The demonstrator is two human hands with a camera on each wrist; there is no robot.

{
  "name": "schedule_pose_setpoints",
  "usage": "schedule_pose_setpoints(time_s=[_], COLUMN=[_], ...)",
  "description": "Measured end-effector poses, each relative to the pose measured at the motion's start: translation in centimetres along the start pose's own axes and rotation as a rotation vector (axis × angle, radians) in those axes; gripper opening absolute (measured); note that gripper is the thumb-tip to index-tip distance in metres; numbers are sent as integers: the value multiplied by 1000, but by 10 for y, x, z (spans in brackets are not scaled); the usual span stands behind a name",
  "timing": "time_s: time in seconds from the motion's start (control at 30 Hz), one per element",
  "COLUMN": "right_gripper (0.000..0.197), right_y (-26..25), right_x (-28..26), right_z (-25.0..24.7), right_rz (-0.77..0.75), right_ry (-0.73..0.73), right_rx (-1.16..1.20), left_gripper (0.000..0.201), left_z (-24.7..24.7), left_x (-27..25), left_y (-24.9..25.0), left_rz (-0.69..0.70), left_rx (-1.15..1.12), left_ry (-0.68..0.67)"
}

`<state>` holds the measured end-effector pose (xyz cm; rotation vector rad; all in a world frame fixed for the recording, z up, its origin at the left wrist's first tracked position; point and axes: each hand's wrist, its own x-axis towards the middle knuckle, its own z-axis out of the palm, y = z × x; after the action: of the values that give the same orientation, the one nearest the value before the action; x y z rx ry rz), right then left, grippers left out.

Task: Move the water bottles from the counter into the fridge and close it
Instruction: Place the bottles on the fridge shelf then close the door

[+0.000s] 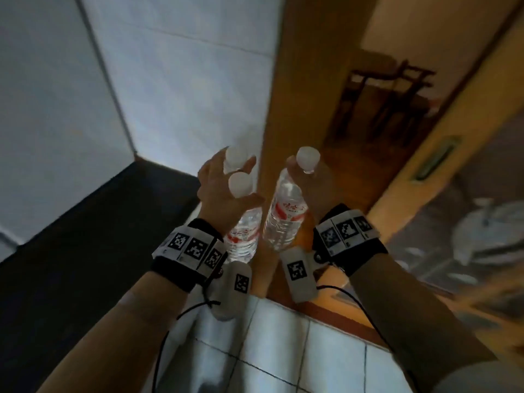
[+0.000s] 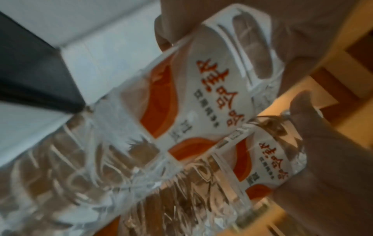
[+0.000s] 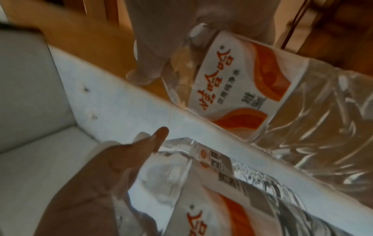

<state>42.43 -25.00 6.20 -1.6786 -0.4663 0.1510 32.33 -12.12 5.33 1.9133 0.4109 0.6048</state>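
Observation:
In the head view my left hand [image 1: 226, 191] grips two clear water bottles by their necks: the nearer bottle [image 1: 243, 234] hangs below its white cap, and of the farther bottle only the cap [image 1: 236, 157] shows. My right hand [image 1: 317, 188] grips a third water bottle [image 1: 285, 214] just under its cap. All three have red and white labels and hang in the air, close together. The left wrist view shows both labels [image 2: 201, 89] between my fingers [image 2: 322, 151]. The right wrist view shows my thumb [image 3: 159, 135] against the bottle [image 3: 222, 204]. No fridge is recognisable.
A dark countertop [image 1: 71, 236] lies at the left below a white tiled wall [image 1: 170, 80]. Straight ahead are a wooden door frame [image 1: 283, 109] and a doorway with a dark chair [image 1: 382, 103] beyond. A sliding door [image 1: 453, 165] runs along the right. White tiles [image 1: 283, 350] lie below my arms.

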Motion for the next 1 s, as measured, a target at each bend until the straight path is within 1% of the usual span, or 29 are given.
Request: schedule_pose_setpoints(time_s=[0.03, 0.07, 0.1, 0.13, 0.17, 0.2, 0.27, 0.3, 0.33, 0.37, 0.4, 0.47, 0.5, 0.53, 0.57, 0.6, 0.63, 0.67, 0.7, 0.77, 0.8, 0.87, 0.9, 0.97, 1.0], right_gripper=[11, 12, 18, 20, 19, 17, 14, 16, 18, 19, 18, 16, 16, 16, 17, 17, 17, 17, 16, 17, 17, 15, 16, 17, 16], right_y=[-1, -2, -3, -2, -2, -2, 1, 3, 3, 2, 3, 3, 3, 3, 3, 3, 5, 7, 10, 17, 20, 24, 23, 16, 11], right_x=[-10, -22, -36, -47, -65, -78, -115, -135, -156, -176, -194, -231, -249, -265, -282, -297, -310, -322, -333, -350, -357, -367, -372, -383, -389], right_z=[-39, -77, -115, -147, -197, -229, -316, -355, -393, -429, -462, -525, -554, -582, -608, -633, -657, -681, -704, -751, -774, -821, -845, -893, -919], right_rz=[-14, -33, -53, -51, -67, -77, -70, -65, -69, -69, -60, -36, -31, -22, -11, -2, 8, 10, 11, 21, 25, 27, 35, 48, 38], right_ry=[85, 161, 217, 254, 317, 338, 440, 493, 536, 580, 627, 738, 788, 839, 893, 947, 995, 1040, 1080, 1146, 1174, 1228, 1260, 1329, 1365], right_rx=[-2, 3, -23, -53, -75, -61, -60, -74, -93, -115, -130, -151, -161, -174, -187, -195, -196, -186, -179, -186, -192, -200, -220, -255, -266], left_gripper=[84, 96, 105, 109, 109, 101, 76, 68, 68, 75, 74, 48, 40, 38, 42, 50, 58, 60, 57, 54, 59, 77, 76, 63, 58], left_z=[31, 65, 99, 127, 171, 199, 278, 316, 351, 385, 415, 473, 500, 524, 550, 577, 603, 626, 651, 698, 724, 778, 803, 848, 868], left_x=[-3, -9, -16, -24, -39, -49, -78, -92, -108, -124, -142, -175, -192, -210, -225, -239, -250, -263, -273, -295, -304, -321, -330, -351, -363], left_y=[12, 27, 40, 51, 73, 85, 117, 131, 147, 163, 182, 218, 237, 256, 272, 286, 299, 315, 329, 358, 371, 399, 416, 451, 473], left_rz=[9, 7, 11, 9, 11, -8, -25, -24, -32, -43, -45, -34, -25, -21, -11, -5, -6, 7, 24, 56, 70, 98, 105, 135, 155], left_rx=[-40, -95, -149, -196, -256, -311, -407, -448, -473, -476, -496, -593, -624, -630, -630, -646, -666, -679, -677, -656, -638, -647, -663, -681, -693], left_ry=[-41, -93, -151, -197, -274, -316, -429, -491, -565, -637, -692, -756, -817, -896, -979, -1052, -1091, -1122, -1159, -1278, -1330, -1394, -1414, -1452, -1495])
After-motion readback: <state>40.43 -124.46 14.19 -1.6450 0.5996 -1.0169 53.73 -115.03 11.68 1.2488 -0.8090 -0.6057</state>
